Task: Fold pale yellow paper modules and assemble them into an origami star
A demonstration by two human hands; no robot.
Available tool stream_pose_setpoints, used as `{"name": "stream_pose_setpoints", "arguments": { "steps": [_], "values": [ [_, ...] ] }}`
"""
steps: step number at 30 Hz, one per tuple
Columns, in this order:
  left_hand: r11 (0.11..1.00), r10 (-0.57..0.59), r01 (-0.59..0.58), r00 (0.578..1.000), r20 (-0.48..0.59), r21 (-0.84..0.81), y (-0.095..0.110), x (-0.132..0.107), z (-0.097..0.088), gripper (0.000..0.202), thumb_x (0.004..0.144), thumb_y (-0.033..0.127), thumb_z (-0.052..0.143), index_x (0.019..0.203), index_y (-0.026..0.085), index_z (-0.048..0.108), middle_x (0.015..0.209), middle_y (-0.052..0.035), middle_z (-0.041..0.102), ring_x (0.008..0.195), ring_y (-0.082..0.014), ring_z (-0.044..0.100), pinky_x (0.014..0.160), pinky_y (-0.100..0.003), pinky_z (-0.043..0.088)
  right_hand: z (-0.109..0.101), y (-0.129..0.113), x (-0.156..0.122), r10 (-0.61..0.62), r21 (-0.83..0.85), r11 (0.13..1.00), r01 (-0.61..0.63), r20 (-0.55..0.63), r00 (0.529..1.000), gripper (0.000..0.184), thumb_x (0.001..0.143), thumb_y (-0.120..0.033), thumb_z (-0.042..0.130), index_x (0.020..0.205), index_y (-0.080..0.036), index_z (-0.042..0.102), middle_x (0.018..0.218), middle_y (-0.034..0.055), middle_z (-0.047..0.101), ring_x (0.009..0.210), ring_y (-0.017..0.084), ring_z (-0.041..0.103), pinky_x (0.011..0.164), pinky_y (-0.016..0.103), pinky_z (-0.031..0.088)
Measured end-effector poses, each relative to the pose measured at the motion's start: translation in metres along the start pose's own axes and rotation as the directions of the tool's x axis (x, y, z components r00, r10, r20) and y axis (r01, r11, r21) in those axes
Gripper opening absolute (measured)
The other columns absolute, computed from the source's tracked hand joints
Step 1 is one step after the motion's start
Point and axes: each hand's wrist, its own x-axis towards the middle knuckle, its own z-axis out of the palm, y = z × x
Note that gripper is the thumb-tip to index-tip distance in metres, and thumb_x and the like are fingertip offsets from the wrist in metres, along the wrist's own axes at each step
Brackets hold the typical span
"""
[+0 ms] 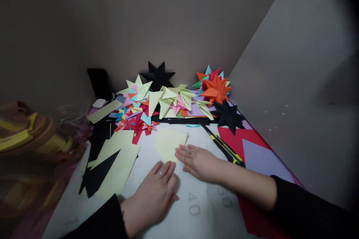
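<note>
"Two hands: holding anything?"

"My right grip [198, 160] lies flat, fingers extended, on the pale yellow paper [169, 143] on the table [208, 214]. Whether my left grip [154, 196], beside it, is closed, I can't tell."

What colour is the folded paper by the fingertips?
Pale yellow folded paper, clearest in the head view.

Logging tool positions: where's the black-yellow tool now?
In the head view, the tool lies right of centre, just beyond the wrist of the right hand, along the left edge of the red sheet.
</note>
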Motion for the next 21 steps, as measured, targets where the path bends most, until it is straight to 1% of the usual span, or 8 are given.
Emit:
{"name": "stream_pose_setpoints", "arguments": {
  "steps": [4,6,8,10,12,14,18,21],
  "values": [
    [1.000,0.006,-0.006,1.000,0.012,0.004,0.002,-0.001,-0.002,0.035,0.088,0.037,0.048,0.112,0.011,0.053,0.136,-0.0199,0.046,0.128,-0.0301,0.038,0.106,-0.047,0.026,-0.010,0.037,0.004,0.222,-0.116,0.968,-0.221,-0.008,0.975,0.048,0.091,-0.030,0.044,0.136,-0.015,0.042,0.142,0.0112,0.041,0.133,0.029,0.032,0.108,0.050,0.027],
    [1.000,0.003,-0.003,1.000,0.011,0.012,0.003,-0.001,-0.003,0.035,0.088,0.037,0.047,0.112,0.012,0.052,0.136,-0.0198,0.045,0.128,-0.0300,0.038,0.106,-0.047,0.026,-0.020,0.040,0.005,0.278,-0.152,0.948,-0.279,-0.030,0.960,0.048,0.089,-0.032,0.046,0.134,-0.016,0.045,0.142,0.0106,0.040,0.135,0.032,0.029,0.107,0.053,0.026],
    [1.000,-0.001,0.001,1.000,0.006,0.020,0.003,-0.002,-0.003,0.035,0.088,0.038,0.047,0.111,0.012,0.053,0.136,-0.0199,0.045,0.128,-0.0301,0.039,0.106,-0.047,0.026,-0.026,0.029,0.002,0.294,-0.165,0.938,-0.305,-0.085,0.952,0.047,0.089,-0.030,0.047,0.132,-0.014,0.047,0.142,0.0120,0.040,0.135,0.034,0.027,0.108,0.054,0.026],
    [1.000,0.002,-0.001,1.000,-0.004,0.025,0.002,-0.002,-0.001,0.035,0.088,0.038,0.047,0.111,0.012,0.053,0.136,-0.0205,0.045,0.128,-0.0305,0.039,0.105,-0.047,0.027,-0.023,0.008,-0.002,0.222,-0.137,0.961,-0.242,-0.149,0.964,0.046,0.090,-0.026,0.043,0.133,-0.011,0.046,0.142,0.0134,0.040,0.134,0.030,0.030,0.109,0.049,0.026],
    [1.000,0.007,-0.007,1.000,-0.013,0.030,0.002,-0.002,0.002,0.037,0.088,0.038,0.047,0.112,0.011,0.052,0.135,-0.0211,0.046,0.128,-0.0308,0.039,0.105,-0.048,0.028,-0.013,-0.012,-0.006,0.062,-0.066,0.995,-0.070,-0.118,0.991,0.047,0.090,-0.027,0.043,0.133,-0.011,0.046,0.138,0.0130,0.046,0.130,0.027,0.039,0.108,0.044,0.032],
    [0.999,0.010,-0.009,1.000,-0.020,0.040,0.003,-0.002,0.002,0.038,0.088,0.037,0.047,0.113,0.010,0.052,0.134,-0.0218,0.047,0.128,-0.0309,0.040,0.103,-0.048,0.030,-0.001,-0.024,-0.009,-0.001,-0.009,1.000,0.000,-0.110,0.994,0.045,0.090,-0.028,0.044,0.131,-0.011,0.049,0.133,0.0128,0.051,0.126,0.025,0.045,0.104,0.043,0.037],
    [0.997,0.043,-0.044,0.999,0.021,0.061,0.005,-0.005,-0.012,0.025,0.088,0.026,0.047,0.105,0.010,0.055,0.124,-0.0206,0.056,0.117,-0.0285,0.051,0.093,-0.044,0.040,0.013,-0.024,-0.010,-0.005,0.018,1.000,0.008,-0.166,0.986,0.040,0.090,-0.023,0.042,0.127,-0.013,0.053,0.131,0.0117,0.054,0.125,0.025,0.046,0.101,0.044,0.040],
    [0.998,0.042,-0.046,0.994,0.102,0.040,-0.001,-0.005,-0.029,0.011,0.086,0.018,0.049,0.089,0.014,0.058,0.100,-0.0115,0.067,0.091,-0.0223,0.062,0.079,-0.036,0.045,0.016,-0.019,-0.011,-0.028,0.031,0.999,0.036,-0.226,0.974,0.039,0.089,-0.021,0.043,0.125,-0.011,0.054,0.129,0.0120,0.055,0.125,0.025,0.046,0.099,0.043,0.042]
  ]
}}
